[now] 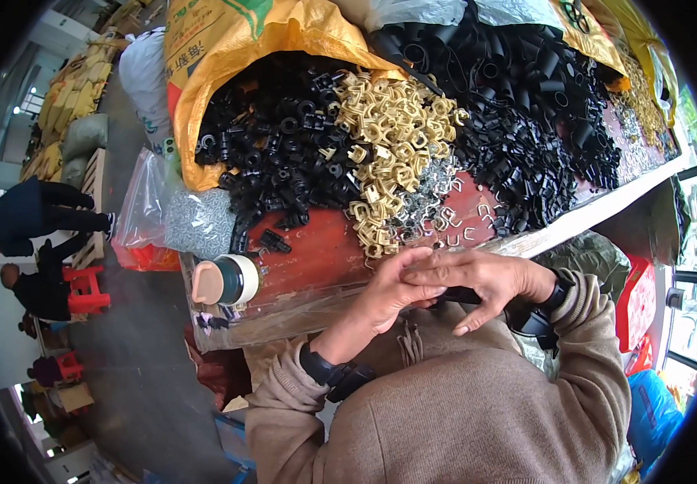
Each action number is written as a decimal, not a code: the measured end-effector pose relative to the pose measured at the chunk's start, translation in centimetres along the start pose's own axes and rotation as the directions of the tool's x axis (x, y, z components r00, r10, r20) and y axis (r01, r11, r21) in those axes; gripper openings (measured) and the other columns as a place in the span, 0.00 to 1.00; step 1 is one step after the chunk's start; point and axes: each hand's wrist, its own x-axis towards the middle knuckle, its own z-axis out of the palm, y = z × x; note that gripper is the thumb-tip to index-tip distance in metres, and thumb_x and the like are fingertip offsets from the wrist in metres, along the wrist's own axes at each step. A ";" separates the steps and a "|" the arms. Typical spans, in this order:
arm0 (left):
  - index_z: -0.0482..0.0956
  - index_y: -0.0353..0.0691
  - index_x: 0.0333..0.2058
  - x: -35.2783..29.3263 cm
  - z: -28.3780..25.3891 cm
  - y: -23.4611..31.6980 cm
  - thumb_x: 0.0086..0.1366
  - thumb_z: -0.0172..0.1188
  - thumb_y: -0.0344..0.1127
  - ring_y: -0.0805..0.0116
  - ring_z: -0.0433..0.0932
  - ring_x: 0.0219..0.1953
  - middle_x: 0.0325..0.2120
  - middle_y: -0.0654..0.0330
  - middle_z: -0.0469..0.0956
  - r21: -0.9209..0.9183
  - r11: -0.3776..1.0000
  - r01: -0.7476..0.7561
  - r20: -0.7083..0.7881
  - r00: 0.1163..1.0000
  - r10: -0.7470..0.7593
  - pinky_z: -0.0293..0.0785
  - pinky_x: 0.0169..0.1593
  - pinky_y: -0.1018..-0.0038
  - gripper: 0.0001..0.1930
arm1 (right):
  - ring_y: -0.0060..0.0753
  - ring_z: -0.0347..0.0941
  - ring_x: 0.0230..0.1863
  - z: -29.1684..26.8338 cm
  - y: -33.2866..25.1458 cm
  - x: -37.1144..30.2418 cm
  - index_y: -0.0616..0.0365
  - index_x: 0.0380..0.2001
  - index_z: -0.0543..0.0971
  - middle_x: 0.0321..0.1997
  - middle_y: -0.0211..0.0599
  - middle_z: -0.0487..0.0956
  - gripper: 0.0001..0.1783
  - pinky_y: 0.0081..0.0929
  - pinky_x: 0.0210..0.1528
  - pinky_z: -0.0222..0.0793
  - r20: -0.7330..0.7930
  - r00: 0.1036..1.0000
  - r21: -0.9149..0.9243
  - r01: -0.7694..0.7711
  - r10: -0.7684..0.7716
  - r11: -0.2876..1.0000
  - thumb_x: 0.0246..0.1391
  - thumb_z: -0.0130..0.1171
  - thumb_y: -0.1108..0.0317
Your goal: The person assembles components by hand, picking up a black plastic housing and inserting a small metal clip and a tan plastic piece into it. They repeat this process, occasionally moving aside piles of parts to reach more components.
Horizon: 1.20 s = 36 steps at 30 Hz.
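My left hand (390, 290) and my right hand (489, 281) meet over the near edge of the table. The right fingers lie stretched across the left fingers, and the right thumb points down, apart from them. The left fingers also look extended, though the right hand partly covers them. A dark shape (459, 295) shows under the right palm; I cannot make out what it is or that it is held. Just beyond my hands lie a heap of beige plastic clips (397, 145) and loose metal U-shaped staples (445, 219). Black plastic fittings (284, 133) are piled to the left.
Small black parts (526, 153) and black tube pieces (493, 64) spread right on the red tabletop (316, 250). A lidded cup (227, 280) stands at the left corner. Beside it lies a clear bag of metal pieces (197, 219). A yellow sack (203, 73) spills fittings. People (38, 210) are far left.
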 end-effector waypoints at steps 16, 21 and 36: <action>0.63 0.34 0.45 -2.8 -9.4 4.8 0.48 0.58 0.35 0.59 0.71 0.30 0.38 0.50 0.66 0.974 -0.128 0.187 0.011 0.526 0.850 0.70 0.30 0.72 0.25 | 0.31 0.66 0.33 3.5 -6.3 -26.6 0.61 0.29 0.70 0.29 0.36 0.69 0.17 0.23 0.36 0.61 -0.914 -0.017 0.025 -1.000 0.405 0.014 0.37 0.58 0.61; 0.64 0.36 0.44 -1.8 -10.4 4.4 0.50 0.57 0.37 0.59 0.71 0.24 0.32 0.52 0.70 0.899 -0.315 0.303 0.038 0.664 0.747 0.68 0.28 0.69 0.23 | 0.40 0.66 0.36 2.8 -5.6 -22.6 0.60 0.26 0.71 0.32 0.39 0.69 0.09 0.27 0.36 0.62 -0.967 0.139 -0.106 -0.981 0.212 0.162 0.37 0.56 0.73; 0.67 0.39 0.44 -1.1 -11.0 4.0 0.51 0.56 0.33 0.77 0.65 0.15 0.15 0.64 0.69 0.985 0.096 0.143 -0.172 0.836 0.520 0.64 0.23 0.82 0.19 | 0.41 0.70 0.24 -1.4 3.9 -8.9 0.57 0.20 0.70 0.23 0.38 0.70 0.05 0.32 0.25 0.66 -0.380 0.685 -0.569 -0.703 0.622 0.427 0.40 0.49 0.68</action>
